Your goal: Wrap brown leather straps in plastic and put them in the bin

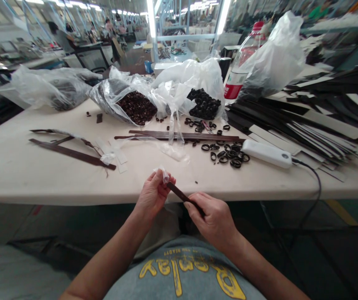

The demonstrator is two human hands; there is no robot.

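Observation:
My left hand [154, 192] pinches a small piece of clear plastic film [164, 175] at the end of a dark brown leather strap [177, 191]. The other part of that strap is in my right hand [214, 214], its fingers wrapped round it. Both hands are just at the near edge of the table. Several more brown straps [154, 135] lie flat beyond them. To the left are another brown strap [73, 154] and a crumpled strip of plastic wrap [110, 156]. Black loops [235, 158] are heaped to the right of my hands.
On the pale table [41, 179] stand open bags of brown small parts [137, 107] and black small parts [204, 103]. A white corded device [266, 153] lies right of the loops. Behind it are piled dark strips [310, 121] and a red-capped bottle [244, 62].

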